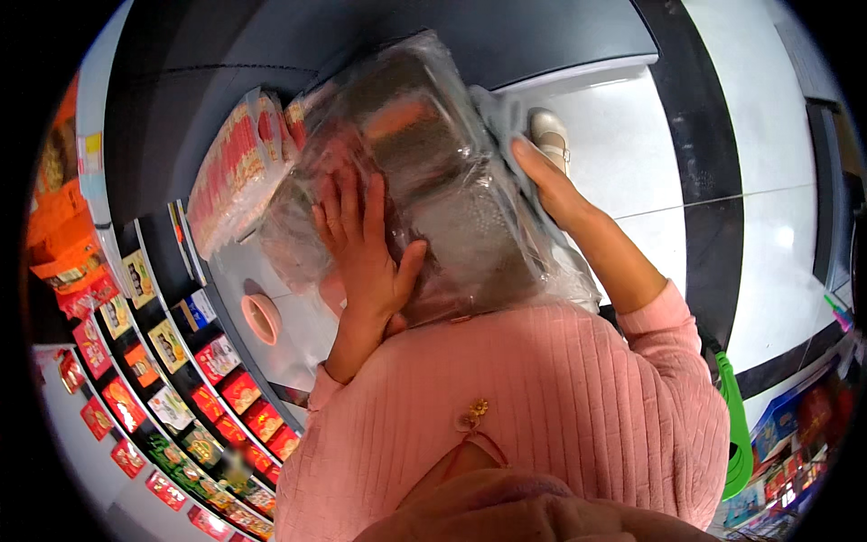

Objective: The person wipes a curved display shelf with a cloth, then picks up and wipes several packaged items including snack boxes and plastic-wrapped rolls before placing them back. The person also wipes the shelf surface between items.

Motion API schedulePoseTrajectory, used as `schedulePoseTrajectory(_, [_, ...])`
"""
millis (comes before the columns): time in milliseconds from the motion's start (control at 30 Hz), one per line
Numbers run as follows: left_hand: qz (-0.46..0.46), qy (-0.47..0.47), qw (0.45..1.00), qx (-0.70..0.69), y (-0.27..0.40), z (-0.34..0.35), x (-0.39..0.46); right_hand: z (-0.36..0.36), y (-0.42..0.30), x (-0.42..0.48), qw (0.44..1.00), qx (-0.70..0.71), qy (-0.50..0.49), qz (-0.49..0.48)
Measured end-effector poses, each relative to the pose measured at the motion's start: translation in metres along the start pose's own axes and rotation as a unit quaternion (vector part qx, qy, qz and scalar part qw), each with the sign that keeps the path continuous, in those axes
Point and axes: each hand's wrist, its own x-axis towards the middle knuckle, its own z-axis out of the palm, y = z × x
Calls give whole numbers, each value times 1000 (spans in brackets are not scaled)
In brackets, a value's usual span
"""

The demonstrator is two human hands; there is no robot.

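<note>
A large bundle in clear crinkled plastic point(467, 237) leans against my front, with dark rectangular blocks inside and an orange patch on one of them. My left hand point(359, 244) lies flat on the plastic, palm down, fingers spread. On the bundle's right side, my right hand point(552, 186) grips a grey plastic sheet or bag point(504, 125); its fingers are hidden underneath, with the thumb on top. Just left of the bundle is a clear bag of red and cream printed packets point(237, 166). Whatever supports the bundle from below is hidden.
Shelves of boxed and bagged goods point(203, 400) curve along the left. A dark counter or cabinet surface point(542, 34) runs across the top. A pink round container point(261, 318) stands at lower left. White tiles with dark bands point(637, 135) and a shoe point(550, 135) show at right, near a bright green object point(735, 433).
</note>
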Motion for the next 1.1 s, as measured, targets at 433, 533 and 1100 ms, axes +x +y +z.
schedulePoseTrajectory(433, [-405,134,772,-470,-201,-6,-130,19,-60,-47,970,-239,-3,42])
schedulePoseTrajectory(533, [-515,64,541,-662,-177,20,-168,27,-62,-48,978,-200,1,61])
schedulePoseTrajectory(1100, [-323,103,620,-707,-195,2,61,-8,-169,58,994,-85,66,-29])
